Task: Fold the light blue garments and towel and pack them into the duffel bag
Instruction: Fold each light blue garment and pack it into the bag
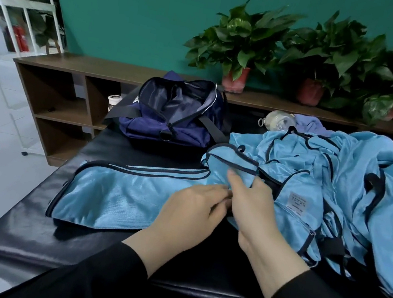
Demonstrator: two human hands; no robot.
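Black padded bench (28,239) carries the work. Light blue trousers (119,193) lie half flattened, one leg stretched left; the left hand (189,213) rests on the cloth with fingers loosely curled, the right hand (248,200) pinches a fold at the waist. Risk: slick fabric slipping from that pinch, or snagging the unfolded blue heap (352,174) (touching, right). Duffel bag (175,113) stands unzipped behind.

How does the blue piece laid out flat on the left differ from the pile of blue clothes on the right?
The flat piece lies spread and smooth on the black bench; the pile is crumpled and heaped. The flat piece shows dark stripes along its far edge; the pile shows dark piping and a sewn label. Both are shiny light blue fabric with navy trim, and both hands, left and right, work where they meet.
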